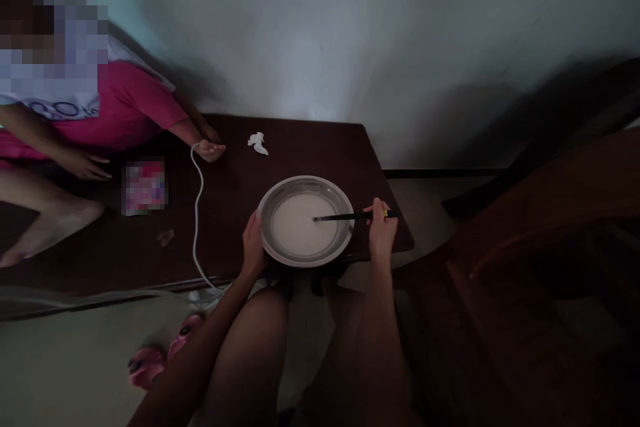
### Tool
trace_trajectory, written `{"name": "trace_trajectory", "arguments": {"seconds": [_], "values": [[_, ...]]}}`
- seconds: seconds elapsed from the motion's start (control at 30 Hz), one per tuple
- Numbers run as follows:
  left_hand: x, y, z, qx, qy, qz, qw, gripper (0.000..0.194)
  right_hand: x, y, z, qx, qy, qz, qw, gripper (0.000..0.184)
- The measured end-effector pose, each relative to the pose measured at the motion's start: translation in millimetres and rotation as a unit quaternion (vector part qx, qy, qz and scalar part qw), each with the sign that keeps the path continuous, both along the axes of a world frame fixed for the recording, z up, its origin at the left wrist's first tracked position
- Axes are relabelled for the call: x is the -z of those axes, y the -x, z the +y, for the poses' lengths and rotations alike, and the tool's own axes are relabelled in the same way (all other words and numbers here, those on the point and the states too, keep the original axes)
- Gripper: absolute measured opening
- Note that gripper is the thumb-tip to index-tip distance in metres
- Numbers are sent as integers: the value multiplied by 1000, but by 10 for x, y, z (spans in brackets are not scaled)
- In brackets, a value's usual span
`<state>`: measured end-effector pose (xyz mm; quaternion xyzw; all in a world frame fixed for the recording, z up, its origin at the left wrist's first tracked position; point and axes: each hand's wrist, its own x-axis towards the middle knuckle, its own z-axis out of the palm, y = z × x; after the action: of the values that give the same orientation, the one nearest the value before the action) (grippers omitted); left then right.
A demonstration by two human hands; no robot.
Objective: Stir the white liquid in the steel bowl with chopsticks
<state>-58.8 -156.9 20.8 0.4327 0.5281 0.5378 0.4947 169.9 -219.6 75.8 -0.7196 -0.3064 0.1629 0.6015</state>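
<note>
- Crosswise, the dark thin tool (340,217) lies almost level in view, its long axis running left to right and its tip pointing left, over the white liquid (295,230).
- The right hand (383,223) is closed around its other end, beyond the bowl's right rim.
- The left hand (254,243) touches the left side of the metal bowl (345,230); I cannot tell how far its fingers close.
- The bowl is at the near edge of the counter (320,150), nearer than the crumpled white tissue (258,143).

Left hand (254,242) cupped, right hand (383,230) closed
</note>
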Motion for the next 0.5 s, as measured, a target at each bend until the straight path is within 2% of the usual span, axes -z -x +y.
{"name": "trace_trajectory", "arguments": {"seconds": [0.07, 0.17, 0.23, 0.37, 0.43, 0.5], "values": [[-17, 0, 0, -5, 1, 9, 1000, 39, -5, 3, -4, -27, 9, 10, 1000, 44], [-1, 5, 7, -12, -6, 14, 1000, 40, -30, 48, 10, -109, 16, 0, 994, 43], [30, 12, 15, -9, -12, 12, 1000, 42, -46, 54, 16, -102, 10, -21, 994, 41], [87, 28, 31, 0, -15, 6, 1000, 47, -38, -11, -3, 6, -3, -25, 1000, 44], [93, 33, 33, 0, -21, 12, 1000, 45, -27, -12, -7, -10, 1, -9, 1000, 46], [80, 32, 30, -5, -23, 17, 1000, 40, -27, 26, 5, -80, 11, -1, 997, 45]]}}
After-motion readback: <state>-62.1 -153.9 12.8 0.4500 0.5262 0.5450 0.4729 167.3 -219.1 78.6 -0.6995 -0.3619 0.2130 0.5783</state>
